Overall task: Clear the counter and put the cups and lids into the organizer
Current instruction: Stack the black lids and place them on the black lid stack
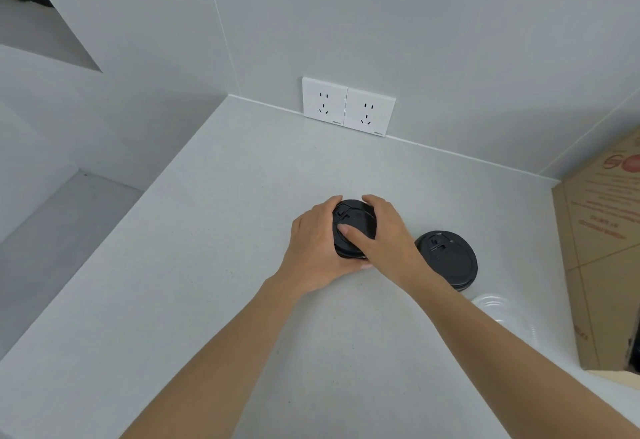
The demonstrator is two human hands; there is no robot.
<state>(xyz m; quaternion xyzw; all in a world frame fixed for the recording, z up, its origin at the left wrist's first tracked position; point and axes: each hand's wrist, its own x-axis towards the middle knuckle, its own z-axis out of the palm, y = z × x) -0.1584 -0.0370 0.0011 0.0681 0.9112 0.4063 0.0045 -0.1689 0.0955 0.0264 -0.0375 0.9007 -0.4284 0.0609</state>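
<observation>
A stack of black cup lids sits at the middle of the pale counter, held between both hands. My left hand wraps its left side and underside. My right hand covers its right side, thumb pressed on the top lid. A second stack of black lids lies on the counter just to the right, untouched. A clear plastic lid lies nearer, partly hidden by my right forearm. No cups or organizer are in view.
A brown cardboard box stands at the counter's right edge. Two white wall sockets sit at the back wall. The counter drops to a lower ledge on the left.
</observation>
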